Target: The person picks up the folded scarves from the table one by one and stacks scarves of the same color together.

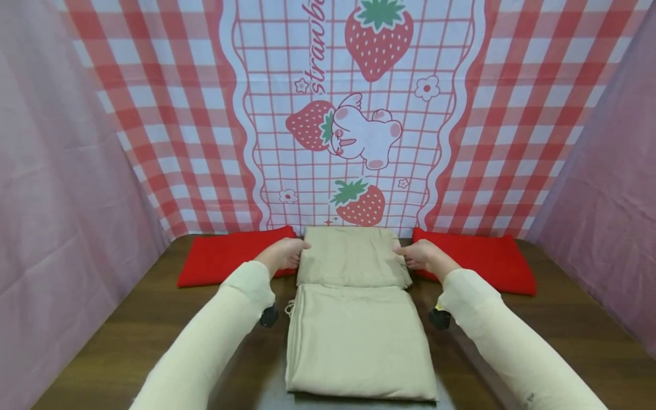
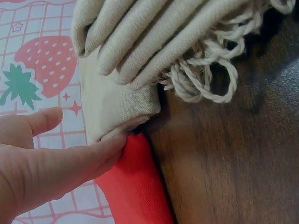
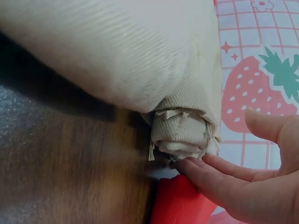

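A beige folded cloth (image 1: 351, 256) lies at the back of the table, against the strawberry-print backdrop. My left hand (image 1: 285, 253) is at its left side and my right hand (image 1: 424, 256) at its right side. In the left wrist view, straight fingers (image 2: 88, 161) reach the cloth's lower folded edge, with the thumb raised apart. The right wrist view has the fingers (image 3: 224, 179) extended to the frayed end of the beige folds (image 3: 180, 133), thumb again held away. Nearer to me lies a second, thicker beige folded cloth (image 1: 359, 341), with tasselled cord at its left edge.
Red folded cloths lie on both sides, one at left (image 1: 220, 259) and one at right (image 1: 482, 262), partly behind my hands. Checked fabric (image 1: 169, 114) hangs at the back, with pink curtains (image 1: 61, 199) at the sides. The wooden table (image 1: 118, 341) is dark brown.
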`<state>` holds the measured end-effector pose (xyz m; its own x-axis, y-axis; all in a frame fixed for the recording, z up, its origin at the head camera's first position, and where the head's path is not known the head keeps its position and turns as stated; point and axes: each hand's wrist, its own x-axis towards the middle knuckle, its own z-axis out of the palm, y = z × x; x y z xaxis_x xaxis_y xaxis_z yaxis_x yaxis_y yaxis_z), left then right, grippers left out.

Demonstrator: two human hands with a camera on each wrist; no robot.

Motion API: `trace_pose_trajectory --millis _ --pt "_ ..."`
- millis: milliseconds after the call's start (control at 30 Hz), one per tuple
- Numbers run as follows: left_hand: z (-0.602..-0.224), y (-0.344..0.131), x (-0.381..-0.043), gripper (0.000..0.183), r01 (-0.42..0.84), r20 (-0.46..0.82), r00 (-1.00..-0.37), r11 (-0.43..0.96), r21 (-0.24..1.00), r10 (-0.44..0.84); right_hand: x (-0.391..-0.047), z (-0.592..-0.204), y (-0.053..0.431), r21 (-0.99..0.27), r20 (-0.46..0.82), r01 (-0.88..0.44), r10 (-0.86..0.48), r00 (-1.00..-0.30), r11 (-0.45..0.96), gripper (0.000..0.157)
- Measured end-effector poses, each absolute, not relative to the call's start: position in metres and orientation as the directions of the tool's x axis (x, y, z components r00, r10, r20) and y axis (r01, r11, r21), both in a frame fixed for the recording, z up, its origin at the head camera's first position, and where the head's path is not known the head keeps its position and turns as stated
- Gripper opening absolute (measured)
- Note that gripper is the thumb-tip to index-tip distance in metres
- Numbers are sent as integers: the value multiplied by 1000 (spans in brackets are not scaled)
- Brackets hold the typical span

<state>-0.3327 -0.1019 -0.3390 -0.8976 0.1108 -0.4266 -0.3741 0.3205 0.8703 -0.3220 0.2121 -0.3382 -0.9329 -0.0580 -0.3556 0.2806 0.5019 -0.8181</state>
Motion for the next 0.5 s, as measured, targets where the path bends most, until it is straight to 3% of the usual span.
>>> trace_pose_trajectory --millis 167,267,367,500 --pt "-376 -110 -375 71 -359 -414 -900 306 882 137 -327 -341 210 -822 -371 298 -60 -927 486 58" --pt "-366 -106 -369 67 -399 -446 -888 292 869 116 -328 -342 210 -817 -381 302 -69 -922 491 56" --pt "-341 -98 -341 59 -433 -467 -881 273 859 73 -329 -343 212 -817 -382 301 -71 -921 491 57" --pt "-343 -99 -344 59 -431 -464 -883 270 861 74 -331 -343 216 -829 -394 315 -82 -916 462 62"
